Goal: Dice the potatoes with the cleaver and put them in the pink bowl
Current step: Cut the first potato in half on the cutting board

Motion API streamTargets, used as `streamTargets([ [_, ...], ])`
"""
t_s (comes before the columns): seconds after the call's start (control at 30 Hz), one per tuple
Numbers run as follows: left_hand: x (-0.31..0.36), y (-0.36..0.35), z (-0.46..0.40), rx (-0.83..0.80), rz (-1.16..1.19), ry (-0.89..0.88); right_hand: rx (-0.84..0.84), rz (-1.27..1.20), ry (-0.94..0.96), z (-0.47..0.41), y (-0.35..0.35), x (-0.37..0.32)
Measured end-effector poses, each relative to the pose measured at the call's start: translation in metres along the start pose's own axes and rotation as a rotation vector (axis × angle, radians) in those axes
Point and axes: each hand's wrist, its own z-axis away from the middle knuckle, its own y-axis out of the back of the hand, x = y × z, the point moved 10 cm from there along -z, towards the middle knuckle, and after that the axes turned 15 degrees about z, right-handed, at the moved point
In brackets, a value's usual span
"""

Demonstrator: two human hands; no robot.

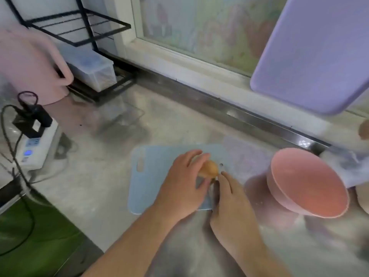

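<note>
Left hand [183, 186] grips a potato [209, 169] on the blue cutting board [151, 176]; right hand [231, 204] curls round the cleaver [214, 186], mostly hidden. The pink bowl [307, 186], tilted right of the board, holds nothing visible.

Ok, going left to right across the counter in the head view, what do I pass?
Power strip → blue cutting board → left hand → potato → right hand → pink bowl.

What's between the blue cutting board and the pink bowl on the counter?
In the head view, only bare counter lies between the blue cutting board and the pink bowl; nothing stands there.
</note>
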Motion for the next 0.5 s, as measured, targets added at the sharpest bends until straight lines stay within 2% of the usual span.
streamTargets([
  [0.1, -0.008, -0.018, -0.015, -0.074, -0.107, -0.106, 0.09, -0.002, 0.075, -0.014, -0.002, 0.001],
  [0.3, -0.029, -0.008, -0.017, 0.035, -0.051, -0.122, 0.238, 0.118, 0.172, -0.019, 0.012, 0.007],
  [0.43, -0.024, 0.008, -0.009, 0.122, -0.11, -0.116, 0.146, 0.373, 0.024, -0.002, 0.032, 0.017],
  [0.5, -0.024, 0.015, 0.008, 0.161, -0.104, -0.103, 0.048, 0.383, -0.082, 0.021, 0.04, 0.024],
])
